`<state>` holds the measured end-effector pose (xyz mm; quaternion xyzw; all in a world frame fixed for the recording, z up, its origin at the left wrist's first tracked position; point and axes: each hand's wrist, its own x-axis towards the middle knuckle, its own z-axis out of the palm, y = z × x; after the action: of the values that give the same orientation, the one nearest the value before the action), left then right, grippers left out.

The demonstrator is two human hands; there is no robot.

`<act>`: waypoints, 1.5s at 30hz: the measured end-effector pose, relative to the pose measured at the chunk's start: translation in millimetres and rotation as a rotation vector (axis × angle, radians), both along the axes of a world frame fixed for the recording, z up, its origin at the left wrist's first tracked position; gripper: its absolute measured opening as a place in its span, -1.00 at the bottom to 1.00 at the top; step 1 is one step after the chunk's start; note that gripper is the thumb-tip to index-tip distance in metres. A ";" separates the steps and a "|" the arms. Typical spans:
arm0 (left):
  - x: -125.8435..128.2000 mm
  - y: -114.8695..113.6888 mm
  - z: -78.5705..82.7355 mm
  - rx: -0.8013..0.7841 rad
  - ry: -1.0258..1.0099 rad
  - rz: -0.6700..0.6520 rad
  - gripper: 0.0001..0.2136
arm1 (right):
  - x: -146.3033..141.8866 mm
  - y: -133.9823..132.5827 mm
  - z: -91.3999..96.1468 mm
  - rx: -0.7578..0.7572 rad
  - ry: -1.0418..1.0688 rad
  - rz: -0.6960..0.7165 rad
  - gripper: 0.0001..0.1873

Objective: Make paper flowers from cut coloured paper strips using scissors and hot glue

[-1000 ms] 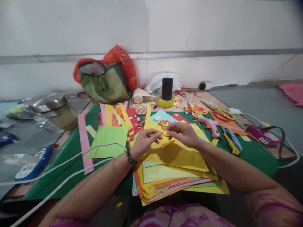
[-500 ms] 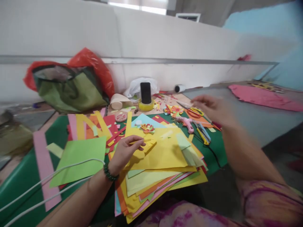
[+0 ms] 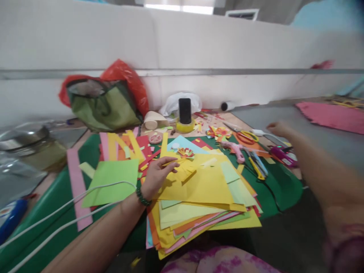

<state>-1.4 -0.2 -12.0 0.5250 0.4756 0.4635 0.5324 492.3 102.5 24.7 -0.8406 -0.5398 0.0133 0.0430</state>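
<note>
My left hand (image 3: 160,173), with a dark green bead bracelet (image 3: 143,197) at its wrist, is closed in a pinch on a small yellow paper piece (image 3: 185,170). It hovers over the stack of coloured paper sheets (image 3: 209,192). Just beyond is a many-coloured paper flower (image 3: 185,152). Smeared by motion, my right hand (image 3: 280,129) is out to the right, near a white cable end (image 3: 258,132) and above a purple device (image 3: 284,156); its fingers are unclear. Scissors (image 3: 247,136), a pink glue gun (image 3: 233,149) and a yellow cutter (image 3: 257,168) lie to its left.
A phone (image 3: 185,110) stands on a yellow tape roll (image 3: 184,126). At the back left is a green bag (image 3: 104,108). A lime green sheet (image 3: 113,180) and paper strips lie on the left, with a white cord (image 3: 85,197) crossing there. A pink piece (image 3: 330,117) lies far right.
The view has turned left. My right hand has moved right, away from the scissors, and the purple device now shows. My left hand keeps hold of the yellow paper piece.
</note>
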 end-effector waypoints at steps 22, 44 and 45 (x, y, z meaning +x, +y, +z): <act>1.1 -0.3 -0.9 0.071 0.141 -0.009 -0.65 | 44.3 21.2 1.3 -0.194 0.117 -0.157 -0.63; -3.1 1.7 -6.2 -0.192 -0.189 -0.086 -0.68 | -60.9 30.1 -15.5 -0.181 0.216 0.056 -0.70; -3.0 1.4 -5.5 -0.200 -0.199 -0.090 -0.68 | -59.5 22.1 -8.5 -0.129 0.236 0.056 -0.71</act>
<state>-4.4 1.2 -17.4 0.4415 0.4402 0.4394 0.6466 432.8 124.6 16.2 -0.8189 -0.5522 0.1479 0.0516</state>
